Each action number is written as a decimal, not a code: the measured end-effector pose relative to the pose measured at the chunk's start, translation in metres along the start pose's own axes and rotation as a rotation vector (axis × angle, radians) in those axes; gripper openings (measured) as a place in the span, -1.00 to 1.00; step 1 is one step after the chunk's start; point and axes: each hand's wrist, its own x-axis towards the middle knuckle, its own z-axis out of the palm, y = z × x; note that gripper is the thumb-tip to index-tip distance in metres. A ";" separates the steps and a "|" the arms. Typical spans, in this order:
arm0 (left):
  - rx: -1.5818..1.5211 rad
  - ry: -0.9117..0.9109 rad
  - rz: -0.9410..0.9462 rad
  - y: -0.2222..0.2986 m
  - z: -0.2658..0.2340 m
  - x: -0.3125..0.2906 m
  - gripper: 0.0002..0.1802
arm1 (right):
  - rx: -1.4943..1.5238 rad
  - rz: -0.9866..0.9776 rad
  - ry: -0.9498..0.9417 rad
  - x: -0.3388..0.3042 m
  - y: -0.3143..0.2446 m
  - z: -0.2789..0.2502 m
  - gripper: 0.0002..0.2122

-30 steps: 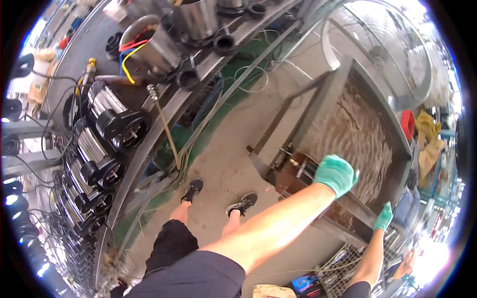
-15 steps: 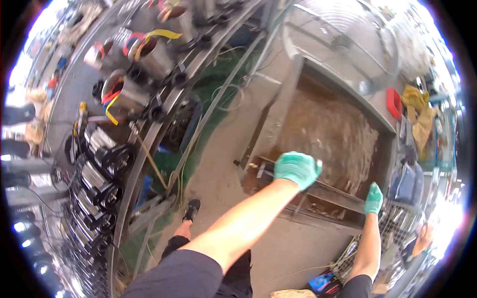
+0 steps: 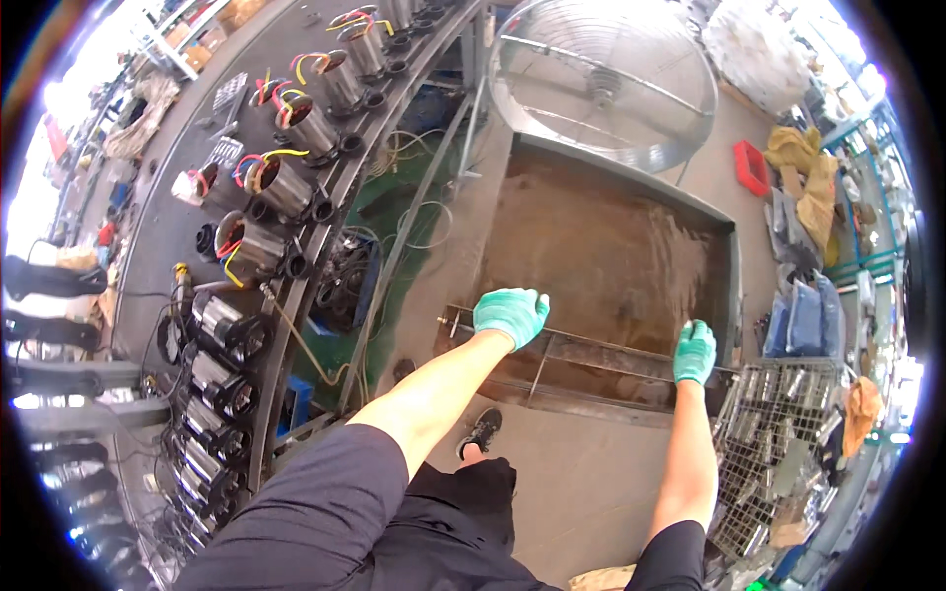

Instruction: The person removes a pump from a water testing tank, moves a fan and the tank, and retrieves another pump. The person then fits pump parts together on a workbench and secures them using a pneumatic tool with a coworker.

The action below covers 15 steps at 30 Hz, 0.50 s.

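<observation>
Just off the middle of the head view, toward three o'clock, stood a shallow metal tank [image 3: 733, 295] holding brownish water [image 3: 591, 246], with a narrow strip on the near side divided off by a crossbar [image 3: 601, 353]. Taking that tank as the clock, the left hand [image 3: 512, 315], in a green knit glove, lay at eight o'clock over one end of the crossbar; its fingers were curled into a fist, but the palm side was hidden, so whether it was clamped on the metal could not be told. The right hand [image 3: 696, 353], gloved alike, was between four and five o'clock at the crossbar's other end, fingers bent downward, its grip equally hidden. The two hands were well apart. A large round fan with a wire guard [image 3: 603, 79] stood at twelve, a red plastic bin [image 3: 751, 168] at two, and blue-grey bundles [image 3: 803, 320] between three and four. Beyond the right hand, a wire-mesh basket [image 3: 778, 424] held metal parts. Between nine and ten, on a long dark workbench [image 3: 172, 227], sat open cylindrical motor housings [image 3: 281, 187] with red, blue and yellow leads; assembled motors with black ends [image 3: 217, 379] lined up between eight and nine.
</observation>
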 end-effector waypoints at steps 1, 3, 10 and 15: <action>-0.014 -0.027 0.008 0.000 -0.004 -0.002 -0.51 | 0.114 -0.002 0.079 -0.006 -0.012 -0.009 -0.73; -0.045 -0.065 0.039 -0.002 -0.009 -0.005 -0.53 | 0.290 -0.002 0.146 -0.025 -0.040 -0.031 -0.78; -0.621 0.057 0.155 -0.040 -0.021 -0.014 -0.65 | 0.542 0.443 0.099 -0.190 -0.116 -0.103 -0.76; -0.800 0.214 0.302 -0.094 -0.060 -0.050 -0.80 | 0.623 0.904 -0.211 -0.372 -0.116 -0.105 -0.74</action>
